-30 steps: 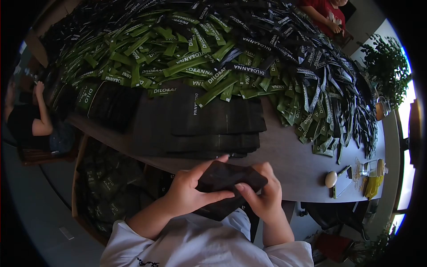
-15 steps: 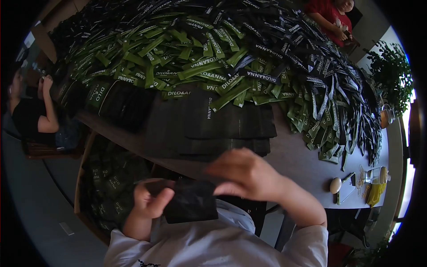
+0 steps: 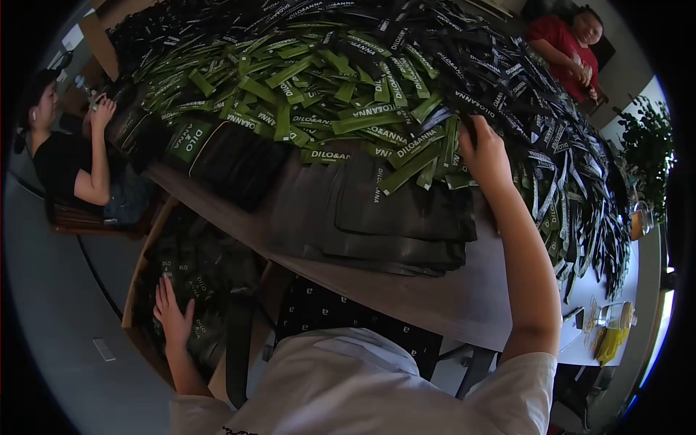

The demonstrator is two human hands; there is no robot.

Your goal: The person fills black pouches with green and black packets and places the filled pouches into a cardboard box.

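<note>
My left hand (image 3: 174,317) is low at the left, its fingers spread over dark printed pouches (image 3: 206,272) in an open cardboard box (image 3: 136,290). Nothing shows in its grasp. Stretched forward, my right hand (image 3: 484,148) is at the heap of stick sachets, fingers bent and closed on a black stick sachet (image 3: 466,123), partly hidden by the fingers. Green stick sachets (image 3: 370,122) lie just left of it, and more black ones (image 3: 558,138) spread to the right. Flat dark pouches (image 3: 399,210) are stacked on the table in front of me.
A bundle of dark pouches (image 3: 239,163) stands left of the stack on the table (image 3: 493,297). At the right are a phone (image 3: 573,319), a glass jar (image 3: 616,315) and a yellow packet (image 3: 611,346). One person sits at the left, another in red at the far right.
The dark pouch that was between my hands is out of them. My left hand has moved down-left over the box and opened; my right hand has reached forward to the sachet heap.
</note>
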